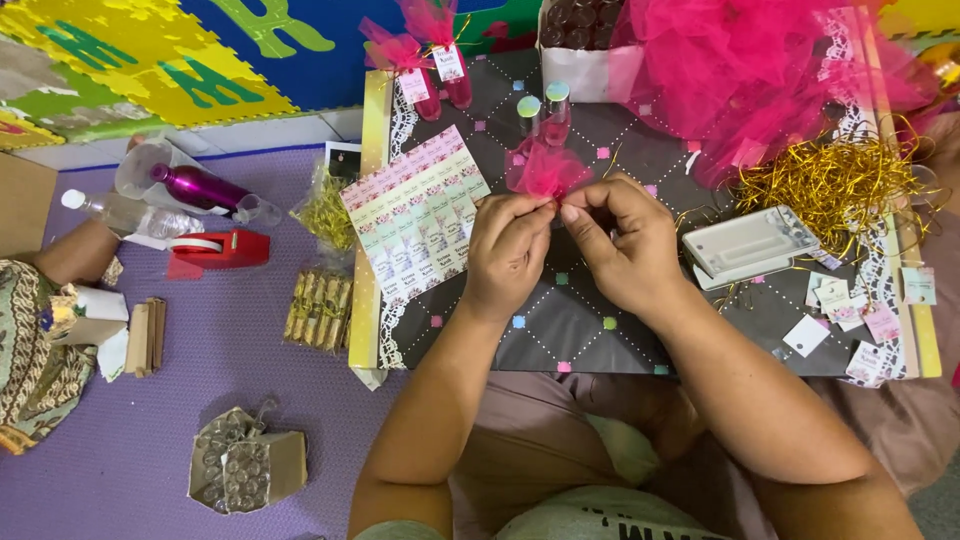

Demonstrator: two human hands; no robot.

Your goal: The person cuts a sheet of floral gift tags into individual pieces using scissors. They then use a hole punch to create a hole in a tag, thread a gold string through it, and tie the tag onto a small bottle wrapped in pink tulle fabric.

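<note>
Pink tulle, sheer and crinkled, is bunched into a small puff [547, 170] right at your fingertips, near the middle of the dark dotted board [560, 320]. Your left hand [507, 250] and right hand [620, 240] meet thumb to thumb, both closed in a pinch on the lower edge of the puff, which flares out toward 12 o'clock. Just beyond it at 12 stand two small pink bottles [545, 115] with pale caps. At 9 o'clock of your hands lies a sheet of floral labels [415, 215]; farther out at 9 sits a red tape dispenser [220, 250]. At 3 o'clock rests a white tray [750, 245], with gold shredded ribbon [835, 180] at 2 o'clock.
</note>
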